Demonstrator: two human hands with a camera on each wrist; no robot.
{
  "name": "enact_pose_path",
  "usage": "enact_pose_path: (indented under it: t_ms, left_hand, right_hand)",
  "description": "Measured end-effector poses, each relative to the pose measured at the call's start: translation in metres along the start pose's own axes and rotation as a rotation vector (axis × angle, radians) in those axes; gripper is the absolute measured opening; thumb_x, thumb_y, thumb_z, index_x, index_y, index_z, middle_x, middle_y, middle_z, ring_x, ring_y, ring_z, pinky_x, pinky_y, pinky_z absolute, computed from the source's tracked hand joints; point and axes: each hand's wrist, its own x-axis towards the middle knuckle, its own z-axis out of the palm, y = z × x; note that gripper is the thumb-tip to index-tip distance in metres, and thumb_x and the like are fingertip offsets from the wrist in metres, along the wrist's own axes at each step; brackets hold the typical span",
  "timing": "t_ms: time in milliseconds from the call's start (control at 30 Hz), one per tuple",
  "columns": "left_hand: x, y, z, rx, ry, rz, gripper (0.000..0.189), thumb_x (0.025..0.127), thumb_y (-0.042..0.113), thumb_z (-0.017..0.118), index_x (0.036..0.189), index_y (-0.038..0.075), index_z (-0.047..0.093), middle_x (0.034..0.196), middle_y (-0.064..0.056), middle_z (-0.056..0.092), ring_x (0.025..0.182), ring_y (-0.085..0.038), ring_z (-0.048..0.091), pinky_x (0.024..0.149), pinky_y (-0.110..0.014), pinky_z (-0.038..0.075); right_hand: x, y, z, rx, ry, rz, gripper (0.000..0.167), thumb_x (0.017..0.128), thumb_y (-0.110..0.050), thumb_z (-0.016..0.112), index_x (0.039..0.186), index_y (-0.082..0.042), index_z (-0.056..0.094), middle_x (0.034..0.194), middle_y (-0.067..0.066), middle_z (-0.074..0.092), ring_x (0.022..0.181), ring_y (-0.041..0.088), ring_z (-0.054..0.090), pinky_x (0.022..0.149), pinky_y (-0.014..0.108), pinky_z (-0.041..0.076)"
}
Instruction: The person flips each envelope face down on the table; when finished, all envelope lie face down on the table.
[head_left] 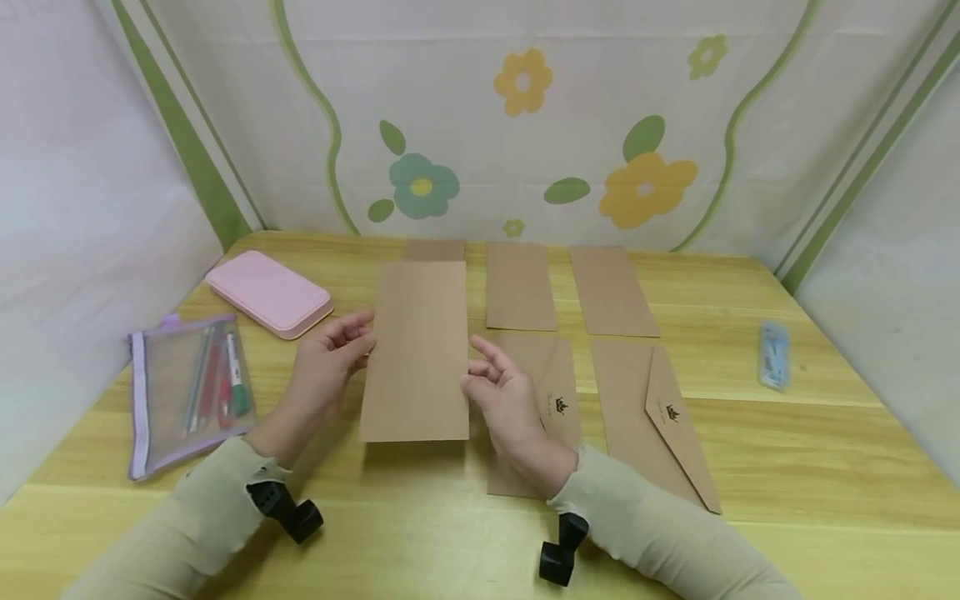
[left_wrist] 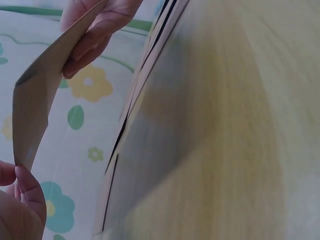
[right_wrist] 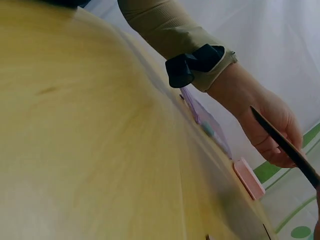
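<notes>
A brown kraft envelope (head_left: pixel 417 350) is held up over the table, its plain face toward the head camera. My left hand (head_left: pixel 324 367) pinches its left edge between thumb and fingers. On the opposite edge, my right hand (head_left: pixel 513 408) pinches with thumb and fingers. The left wrist view catches the raised envelope (left_wrist: pixel 37 100) nearly edge-on, with the table surface beside it. Behind my right forearm and hand lies another envelope (head_left: pixel 517 358), partly covered, with a crown print on its flap. A second crown-printed envelope (head_left: pixel 637 408) lies farther right.
Along the back are plain brown paper rectangles, one in the middle (head_left: pixel 520 287), one to the right (head_left: pixel 613 292) and one partly hidden (head_left: pixel 437 250). At left sit a pink case (head_left: pixel 270 287) and a mesh zip pouch (head_left: pixel 165 392) of pens. A small blue item (head_left: pixel 773 357) lies at right.
</notes>
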Motion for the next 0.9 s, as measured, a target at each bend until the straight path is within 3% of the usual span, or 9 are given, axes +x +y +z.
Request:
enact_pose_path:
  t_ms: [100, 233, 400, 533, 900]
  left_hand:
    - [0.001, -0.004, -0.005, 0.045, -0.042, -0.008, 0.031, 0.086, -0.005, 0.058, 0.112, 0.01, 0.063, 0.078, 0.009, 0.058, 0.07, -0.002, 0.054, 0.061, -0.015, 0.048]
    - [0.002, -0.008, -0.014, 0.165, -0.114, -0.032, 0.048, 0.087, -0.004, 0.056, 0.133, -0.006, 0.044, 0.077, 0.011, 0.06, 0.071, -0.001, 0.055, 0.064, -0.016, 0.05]
    - [0.005, -0.011, -0.024, 0.346, -0.208, -0.084, 0.052, 0.089, -0.002, 0.055, 0.137, -0.008, 0.036, 0.08, 0.008, 0.06, 0.072, -0.001, 0.055, 0.066, -0.018, 0.051]
    - [0.007, -0.014, -0.029, 0.423, -0.274, -0.16, 0.054, 0.09, 0.0, 0.055, 0.138, -0.008, 0.033, 0.085, 0.002, 0.057, 0.076, -0.001, 0.055, 0.069, -0.019, 0.051]
    - [0.005, -0.016, -0.031, 0.665, -0.322, -0.218, 0.052, 0.087, 0.005, 0.059, 0.134, -0.008, 0.041, 0.096, -0.012, 0.057, 0.075, -0.008, 0.056, 0.064, -0.022, 0.049]
  right_hand:
    - [0.002, 0.001, -0.004, -0.079, -0.044, 0.043, 0.063, 0.078, 0.011, 0.057, 0.137, -0.005, 0.043, 0.078, -0.002, 0.062, 0.063, 0.007, 0.051, 0.06, 0.018, 0.045]
    - [0.008, 0.002, -0.009, -0.193, -0.122, 0.145, 0.068, 0.079, 0.008, 0.059, 0.141, -0.01, 0.038, 0.072, 0.001, 0.061, 0.058, 0.01, 0.053, 0.057, 0.022, 0.05]
    - [0.015, 0.005, -0.011, -0.283, -0.229, 0.277, 0.079, 0.079, 0.008, 0.059, 0.147, -0.012, 0.024, 0.066, 0.004, 0.06, 0.057, 0.013, 0.058, 0.058, 0.027, 0.055]
    - [0.018, 0.01, -0.009, -0.33, -0.287, 0.34, 0.085, 0.079, 0.008, 0.059, 0.149, -0.011, 0.015, 0.063, 0.005, 0.059, 0.052, 0.013, 0.056, 0.054, 0.026, 0.054]
    - [0.025, 0.016, -0.004, -0.435, -0.292, 0.399, 0.086, 0.077, 0.004, 0.066, 0.148, -0.007, 0.018, 0.061, 0.008, 0.059, 0.048, 0.013, 0.056, 0.05, 0.027, 0.054]
